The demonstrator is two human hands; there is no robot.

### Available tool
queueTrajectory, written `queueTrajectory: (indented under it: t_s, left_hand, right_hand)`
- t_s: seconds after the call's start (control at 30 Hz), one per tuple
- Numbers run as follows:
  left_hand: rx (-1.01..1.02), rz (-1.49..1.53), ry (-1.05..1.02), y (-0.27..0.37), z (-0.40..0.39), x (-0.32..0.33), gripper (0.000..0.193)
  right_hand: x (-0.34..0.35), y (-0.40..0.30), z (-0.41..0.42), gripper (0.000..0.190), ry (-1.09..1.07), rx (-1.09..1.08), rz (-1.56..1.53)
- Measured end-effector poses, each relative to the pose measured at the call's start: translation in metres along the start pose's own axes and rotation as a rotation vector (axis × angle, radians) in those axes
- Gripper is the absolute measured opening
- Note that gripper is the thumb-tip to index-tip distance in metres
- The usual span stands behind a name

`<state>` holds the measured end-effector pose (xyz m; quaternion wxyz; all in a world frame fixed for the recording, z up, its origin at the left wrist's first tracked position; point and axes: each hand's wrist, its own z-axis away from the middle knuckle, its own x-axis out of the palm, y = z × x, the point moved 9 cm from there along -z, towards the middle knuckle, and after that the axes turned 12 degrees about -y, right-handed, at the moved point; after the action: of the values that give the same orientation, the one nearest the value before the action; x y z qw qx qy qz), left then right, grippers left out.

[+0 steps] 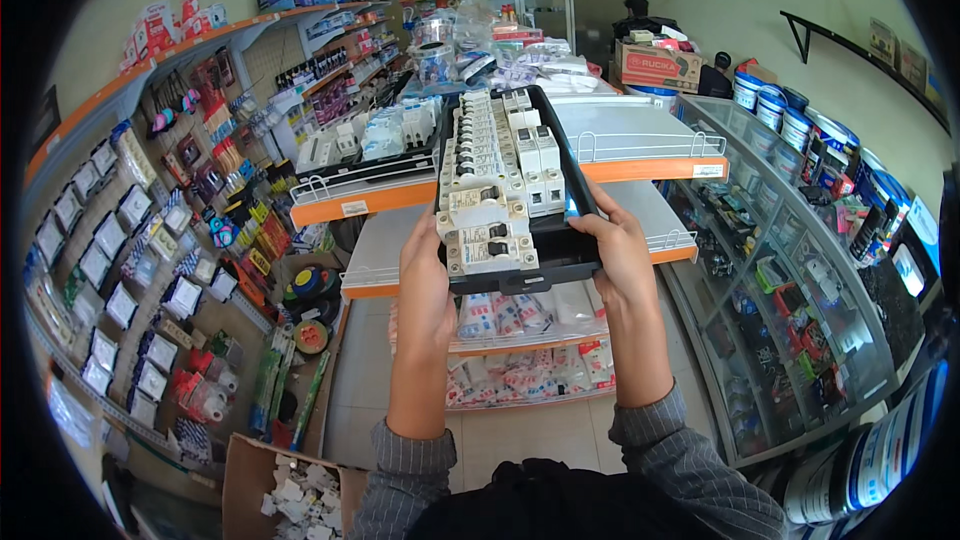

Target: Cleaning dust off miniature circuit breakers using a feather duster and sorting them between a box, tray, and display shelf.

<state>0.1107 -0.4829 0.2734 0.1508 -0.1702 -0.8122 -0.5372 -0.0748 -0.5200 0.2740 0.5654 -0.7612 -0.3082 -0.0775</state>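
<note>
A black plastic tray (525,282) is held up between my two hands, in front of a shelf rack. My left hand (424,255) grips its left side and my right hand (616,240) its right side, with the thumb over the rim. A long row of white miniature circuit breakers (476,157) fills the tray's left part. Larger breakers (540,169) stand in a shorter row on the right. Bare black bottom shows at the near right corner. The fingers under the tray are hidden.
Another black tray of breakers (367,165) rests on the upper rack shelf (390,202). A glass display case (780,285) stands right, a hanging-goods wall left. A cardboard box (251,480) of small white parts sits low left. Two people (637,15) are partly visible at the back.
</note>
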Motion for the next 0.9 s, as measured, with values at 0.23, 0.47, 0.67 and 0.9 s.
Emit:
queueTrajectory:
  t_s: [0.23,0.47,0.67,0.9]
  left_hand:
    - [-0.018,-0.019,0.018,-0.012,-0.035,-0.017,0.037]
    - [-0.016,0.019,-0.024,-0.02,-0.083,-0.035,0.034]
    - [-0.065,0.042,-0.05,-0.033,-0.127,-0.052,0.033]
    - [-0.095,-0.006,-0.067,-0.048,-0.154,-0.064,0.032]
  right_hand:
    - [-0.007,0.013,-0.032,0.054,0.033,0.018,0.02]
    - [-0.016,0.026,-0.079,0.054,0.039,0.025,0.033]
    - [-0.018,0.034,-0.121,0.051,0.034,0.032,0.031]
    - [-0.036,0.066,-0.156,0.05,0.03,0.094,0.015]
